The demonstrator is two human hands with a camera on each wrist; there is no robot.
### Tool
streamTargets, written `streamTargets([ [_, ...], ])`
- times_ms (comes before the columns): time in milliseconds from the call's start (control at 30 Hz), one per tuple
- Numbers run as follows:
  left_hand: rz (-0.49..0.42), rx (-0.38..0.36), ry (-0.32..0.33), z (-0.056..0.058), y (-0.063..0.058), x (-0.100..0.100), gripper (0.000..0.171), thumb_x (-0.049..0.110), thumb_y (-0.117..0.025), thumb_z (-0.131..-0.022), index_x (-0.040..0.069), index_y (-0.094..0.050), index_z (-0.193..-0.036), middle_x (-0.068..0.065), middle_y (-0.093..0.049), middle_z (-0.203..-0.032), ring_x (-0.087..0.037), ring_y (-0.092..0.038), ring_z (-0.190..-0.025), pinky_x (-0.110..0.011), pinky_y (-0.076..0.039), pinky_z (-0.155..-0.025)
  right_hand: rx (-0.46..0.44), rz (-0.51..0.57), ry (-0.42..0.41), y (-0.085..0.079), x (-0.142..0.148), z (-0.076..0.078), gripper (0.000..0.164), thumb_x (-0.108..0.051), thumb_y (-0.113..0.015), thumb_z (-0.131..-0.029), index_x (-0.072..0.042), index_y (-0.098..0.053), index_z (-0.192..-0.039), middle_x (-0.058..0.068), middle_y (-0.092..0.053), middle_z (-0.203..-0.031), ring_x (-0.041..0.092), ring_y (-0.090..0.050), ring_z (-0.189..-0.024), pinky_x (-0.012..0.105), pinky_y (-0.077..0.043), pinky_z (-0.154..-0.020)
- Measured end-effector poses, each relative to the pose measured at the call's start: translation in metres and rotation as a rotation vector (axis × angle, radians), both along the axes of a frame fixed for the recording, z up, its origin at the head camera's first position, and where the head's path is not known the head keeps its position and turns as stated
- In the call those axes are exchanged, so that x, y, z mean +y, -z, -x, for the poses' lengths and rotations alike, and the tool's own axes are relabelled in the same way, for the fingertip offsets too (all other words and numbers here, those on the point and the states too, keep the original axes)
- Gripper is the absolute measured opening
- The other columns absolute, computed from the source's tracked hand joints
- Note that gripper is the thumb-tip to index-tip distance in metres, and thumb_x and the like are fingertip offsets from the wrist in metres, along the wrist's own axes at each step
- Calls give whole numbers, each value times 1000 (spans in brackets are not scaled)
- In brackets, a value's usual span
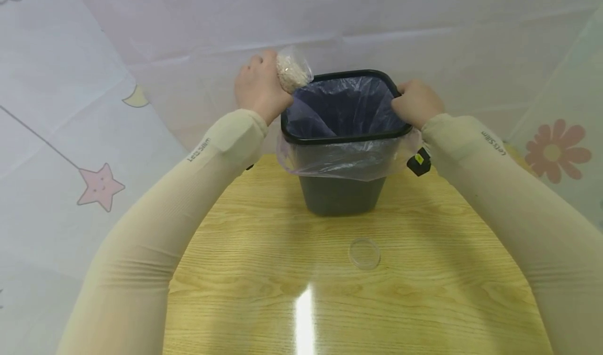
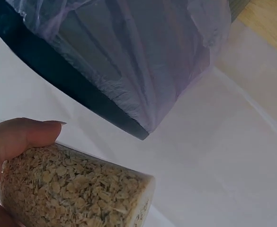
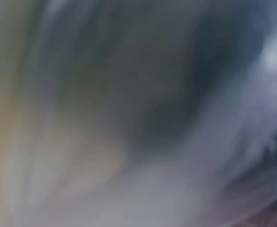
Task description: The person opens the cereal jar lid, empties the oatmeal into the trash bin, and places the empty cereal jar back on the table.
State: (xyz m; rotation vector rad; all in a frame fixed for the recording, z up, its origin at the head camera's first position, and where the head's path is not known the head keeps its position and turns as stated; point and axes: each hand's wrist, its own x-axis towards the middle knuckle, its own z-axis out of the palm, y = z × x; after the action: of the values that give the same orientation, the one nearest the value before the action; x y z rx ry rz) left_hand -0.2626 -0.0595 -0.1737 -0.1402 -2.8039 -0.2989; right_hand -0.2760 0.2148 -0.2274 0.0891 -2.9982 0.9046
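Clear plastic jar of oat flakes (image 2: 76, 187), wrapped by left hand (image 1: 260, 87), at far-left rim corner of dark grey plastic bin (image 1: 344, 198); right hand (image 1: 418, 103) pinches its right rim. Risk: tipping short of translucent lilac liner (image 1: 348, 165) probably spills flakes. Left wrist shows jar-to-rim gap; only head shows clear round lid (image 1: 364, 254), well in from yellow wooden worktop's (image 1: 249, 287) far edge.

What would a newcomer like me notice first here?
Probably the dark bin in the middle of the head view, a thin purple bag folded over its rim. Beside its left side, the left hand holds a clear jar of oat-like flakes; the right hand grips the opposite rim. A clear round disc lies on the table in front.
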Motion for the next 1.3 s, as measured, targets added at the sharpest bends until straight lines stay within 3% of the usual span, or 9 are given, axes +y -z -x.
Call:
streamTargets([
  [133,51,-9,0,1,0,3,67,19,-65,-83,9,-36,-143,-16,-50,-132,-35,-47,-119,-44,-36,-105,-12,-7,-2,-2,-1,-1,59,-7,-33,-88,-1,-39,-146,24,-35,-149,37,-46,-111,45,-37,-72],
  [533,137,-34,-16,5,-3,11,64,16,-60,-83,9,-34,-141,-14,-49,-131,-34,-47,-117,-43,-35,-105,-13,-10,1,-2,-4,0,60,-7,-33,-88,-2,-38,-147,24,-36,-148,37,-47,-110,45,-38,-71],
  [667,155,-38,-13,6,-3,12,64,14,-60,-83,9,-34,-141,-15,-48,-131,-34,-46,-118,-44,-34,-106,-7,-2,-4,-1,-6,0,58,-6,-33,-87,0,-44,-144,24,-42,-145,36,-46,-100,42,-36,-67],
  [900,166,-36,-11,9,-3,12,65,12,-59,-85,13,-32,-144,-14,-43,-140,-34,-42,-125,-44,-29,-111,-23,4,-9,1,-6,1,61,-7,-32,-88,-3,-32,-149,23,-30,-152,38,-45,-114,44,-36,-70],
  [1100,187,-17,-4,10,-2,15,62,10,-59,-84,12,-33,-141,-14,-45,-136,-34,-44,-121,-43,-31,-109,-13,-11,-15,2,-6,3,62,-7,-33,-88,-4,-32,-150,24,-29,-152,37,-45,-108,42,-36,-65],
  [1300,192,12,3,10,0,16,58,9,-59,-84,12,-36,-138,-14,-46,-135,-34,-44,-120,-43,-33,-108,-11,-10,-19,2,-5,2,61,-6,-32,-88,-2,-33,-149,25,-30,-151,38,-45,-110,45,-35,-71],
])
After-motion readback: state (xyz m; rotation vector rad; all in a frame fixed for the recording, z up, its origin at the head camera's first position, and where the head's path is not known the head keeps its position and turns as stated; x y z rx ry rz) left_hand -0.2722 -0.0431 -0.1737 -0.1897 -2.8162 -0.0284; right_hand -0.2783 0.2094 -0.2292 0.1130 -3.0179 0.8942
